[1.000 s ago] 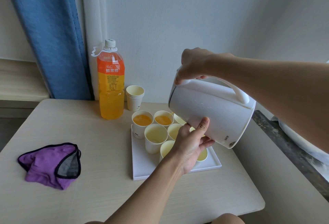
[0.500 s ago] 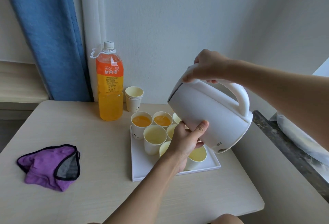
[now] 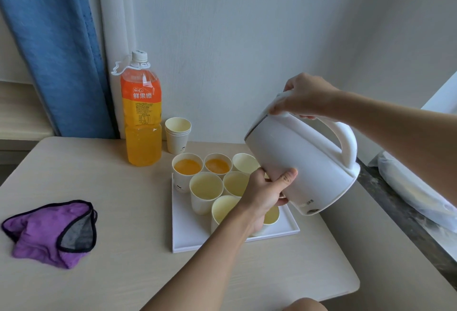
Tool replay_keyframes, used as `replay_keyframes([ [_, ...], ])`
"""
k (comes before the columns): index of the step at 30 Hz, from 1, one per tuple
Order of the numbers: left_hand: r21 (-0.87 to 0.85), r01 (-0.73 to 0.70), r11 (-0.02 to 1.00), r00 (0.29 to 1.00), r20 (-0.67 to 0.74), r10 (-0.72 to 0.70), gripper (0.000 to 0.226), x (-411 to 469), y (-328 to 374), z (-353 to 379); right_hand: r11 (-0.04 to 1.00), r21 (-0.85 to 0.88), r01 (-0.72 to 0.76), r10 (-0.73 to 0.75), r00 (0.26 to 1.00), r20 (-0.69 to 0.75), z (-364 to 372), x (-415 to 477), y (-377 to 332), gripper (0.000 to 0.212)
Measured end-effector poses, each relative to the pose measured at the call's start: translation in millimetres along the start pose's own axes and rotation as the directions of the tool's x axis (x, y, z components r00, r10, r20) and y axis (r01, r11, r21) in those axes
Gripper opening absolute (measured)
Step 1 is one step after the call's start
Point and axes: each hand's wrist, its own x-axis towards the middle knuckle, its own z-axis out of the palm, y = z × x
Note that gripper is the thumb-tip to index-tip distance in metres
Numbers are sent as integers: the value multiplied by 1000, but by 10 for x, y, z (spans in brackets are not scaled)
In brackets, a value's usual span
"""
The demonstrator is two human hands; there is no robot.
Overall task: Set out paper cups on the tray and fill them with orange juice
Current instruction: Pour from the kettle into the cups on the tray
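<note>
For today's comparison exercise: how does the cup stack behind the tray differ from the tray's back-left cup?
The cup stack stands on the table, the back-left cup on the tray. The stack is several nested, the cup single. The stack's top looks empty; the cup holds orange juice. Both are upright paper cups.

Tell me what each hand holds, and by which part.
Both hold the white kettle: the right hand grips the top of its handle, the left hand grips its lower body.
</note>
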Motion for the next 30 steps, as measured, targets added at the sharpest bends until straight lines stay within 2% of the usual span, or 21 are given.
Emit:
replay_keyframes([
  [2, -37, 14, 999, 1000, 14, -13, 54, 25, -22, 50, 998, -62, -9, 9, 1000, -3, 12, 38, 11, 40],
  [7, -115, 34, 993, 999, 18, -32, 40, 97, -55, 105, 987, -163, -9, 9, 1000, -1, 49, 151, -23, 39],
  [15, -278, 33, 960, 999, 45, -21, 42, 147, -73, 218, 958, -284, 37, -37, 999, 5, 95, 206, -176, 32],
  [19, -324, 40, 945, 998, 56, -23, 43, 168, -92, 259, 945, -322, 62, -59, 998, 20, 86, 194, -210, 32],
  [23, -350, 34, 936, 999, 51, -17, 57, 195, -100, 269, 935, -342, 96, -94, 995, 23, 99, 196, -241, 31],
  [30, -395, 24, 918, 998, 57, -2, 55, 194, -95, 291, 916, -375, 141, -142, 990, 26, 128, 221, -320, 30],
])
